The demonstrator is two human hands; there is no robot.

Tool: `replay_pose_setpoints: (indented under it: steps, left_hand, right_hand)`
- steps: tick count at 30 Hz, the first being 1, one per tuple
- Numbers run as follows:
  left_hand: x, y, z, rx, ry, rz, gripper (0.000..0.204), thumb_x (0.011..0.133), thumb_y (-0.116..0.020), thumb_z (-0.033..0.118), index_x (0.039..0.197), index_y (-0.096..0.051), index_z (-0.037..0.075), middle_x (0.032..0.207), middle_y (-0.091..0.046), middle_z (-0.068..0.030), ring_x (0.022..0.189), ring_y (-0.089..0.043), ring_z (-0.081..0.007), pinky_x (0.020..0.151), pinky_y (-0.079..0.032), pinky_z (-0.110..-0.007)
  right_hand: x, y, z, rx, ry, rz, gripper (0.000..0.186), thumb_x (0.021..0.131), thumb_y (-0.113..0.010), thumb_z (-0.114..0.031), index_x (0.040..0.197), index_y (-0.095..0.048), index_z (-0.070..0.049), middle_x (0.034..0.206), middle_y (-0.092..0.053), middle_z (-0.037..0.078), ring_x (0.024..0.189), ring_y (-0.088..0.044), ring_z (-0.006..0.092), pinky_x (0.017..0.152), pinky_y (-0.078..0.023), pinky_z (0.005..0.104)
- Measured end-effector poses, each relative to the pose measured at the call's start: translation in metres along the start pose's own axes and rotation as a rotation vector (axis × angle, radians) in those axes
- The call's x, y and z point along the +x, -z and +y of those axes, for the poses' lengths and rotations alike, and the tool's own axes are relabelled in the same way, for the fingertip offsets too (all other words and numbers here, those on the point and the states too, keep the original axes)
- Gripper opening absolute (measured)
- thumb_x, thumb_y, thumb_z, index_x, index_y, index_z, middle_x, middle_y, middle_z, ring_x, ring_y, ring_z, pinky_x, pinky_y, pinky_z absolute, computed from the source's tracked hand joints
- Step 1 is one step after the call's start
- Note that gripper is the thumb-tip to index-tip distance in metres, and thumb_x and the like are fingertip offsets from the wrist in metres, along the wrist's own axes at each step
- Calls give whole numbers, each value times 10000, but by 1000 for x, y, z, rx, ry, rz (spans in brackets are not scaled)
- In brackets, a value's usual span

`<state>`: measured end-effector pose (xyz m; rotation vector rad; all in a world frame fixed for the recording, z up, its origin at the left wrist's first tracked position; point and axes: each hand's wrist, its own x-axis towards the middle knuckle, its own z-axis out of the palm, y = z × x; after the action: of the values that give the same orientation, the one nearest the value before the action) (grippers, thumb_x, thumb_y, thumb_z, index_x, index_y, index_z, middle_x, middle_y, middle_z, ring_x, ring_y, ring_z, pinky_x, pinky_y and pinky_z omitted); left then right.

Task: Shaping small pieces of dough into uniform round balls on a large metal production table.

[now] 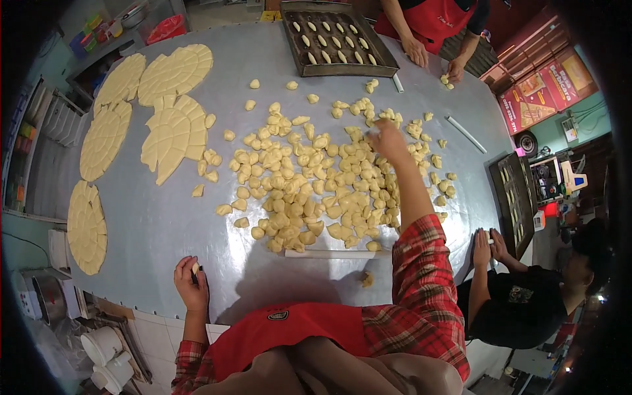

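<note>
A pale bit of dough (pixel 195 267) shows between the curled fingers of my left hand (pixel 189 284), close to the table's near left edge. My right arm stretches far across a wide heap of small yellow dough pieces (pixel 289 204). At the heap's far right part is my right hand (pixel 390 141), low over the pieces; its fingers are smeared and partly hidden, so I cannot make out whether it grips one. Along the heap's near side lies a white rolling pin (pixel 336 254), its right end reaching toward my right sleeve.
Flat dough rounds scored into wedges (pixel 174 131) cover the table's left side. A dark baking tray (pixel 336 39) with rows of shaped dough stands at the back; another tray (pixel 517 197) is at the right. Co-workers' hands (pixel 416 51) work opposite and right. Another white rod (pixel 466 134) lies right.
</note>
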<state>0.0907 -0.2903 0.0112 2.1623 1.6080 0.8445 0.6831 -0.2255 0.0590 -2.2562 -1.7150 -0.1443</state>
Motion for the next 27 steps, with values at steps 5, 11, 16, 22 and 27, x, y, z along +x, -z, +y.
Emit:
replay_pose_setpoints:
  steps: [5,11,16,22,27]
  left_hand:
    - [2,-3,1,-19,-12,7,362,739,-604,-7,1093,-600,72,1100,-571,-139,971,-541,-322,871,-424,-402]
    - [1,-1,4,-26,20,10,370,752,-591,-12,1114,-597,63,1101,-568,-149,985,-540,-329,881,-427,-396]
    - [2,1,5,-41,-9,4,368,751,-586,-29,1110,-599,53,1087,-569,-148,976,-541,-328,857,-445,-394]
    - [-1,1,-3,-95,29,-7,298,826,-570,-18,1118,-593,38,1091,-563,-159,990,-550,-311,881,-441,-365]
    - [0,-1,-3,-106,-21,40,286,824,-571,-9,1103,-599,47,1047,-577,-169,924,-564,-326,823,-462,-378]
  right_hand:
    - [0,-16,-34,79,113,-386,289,854,-574,-185,1119,-625,-82,1149,-584,178,1008,-574,336,840,-487,398]
    - [26,-14,-8,379,-136,108,336,925,-483,-270,1082,-569,15,1023,-626,231,954,-587,407,808,-483,443]
    - [-14,5,-30,-62,-145,-468,332,909,-468,-302,1054,-568,-21,956,-645,211,925,-616,373,772,-495,471]
    - [-16,6,-43,-5,-235,-364,236,893,-496,-236,1022,-568,-52,1000,-638,194,930,-619,342,769,-500,453]
    - [3,-16,-73,232,216,26,291,854,-541,-128,1142,-554,-92,1141,-578,182,1003,-579,335,823,-481,424]
